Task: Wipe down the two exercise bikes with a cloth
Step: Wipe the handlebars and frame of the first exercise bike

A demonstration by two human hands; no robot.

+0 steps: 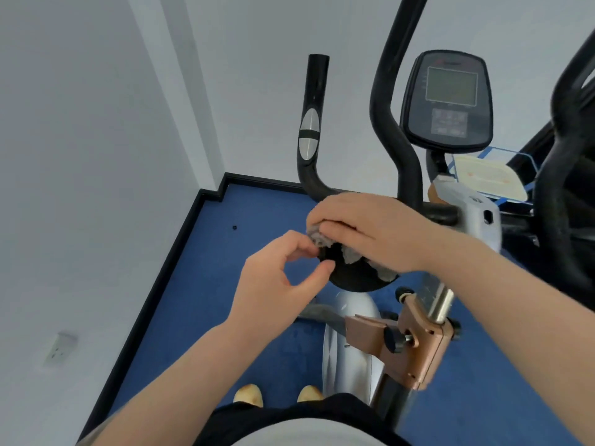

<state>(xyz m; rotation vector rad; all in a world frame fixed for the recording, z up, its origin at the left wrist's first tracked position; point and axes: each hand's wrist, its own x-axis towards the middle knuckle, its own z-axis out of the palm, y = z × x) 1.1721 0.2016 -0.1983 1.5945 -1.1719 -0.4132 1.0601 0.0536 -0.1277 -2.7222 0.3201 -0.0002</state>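
- The right hand (363,230) grips a grey cloth (322,238), bunched on the bike's black saddle (354,278), just below the handlebar (309,162).
- The left hand (283,278) is beside it, fingers curled, thumb and fingertips pinching the cloth's edge.
- The console (447,101) stands behind.

Grey crumpled cloth (325,237) bunched over black saddle, exercise bike (415,336) with silver body, copper-coloured clamp, black handlebars, dark console
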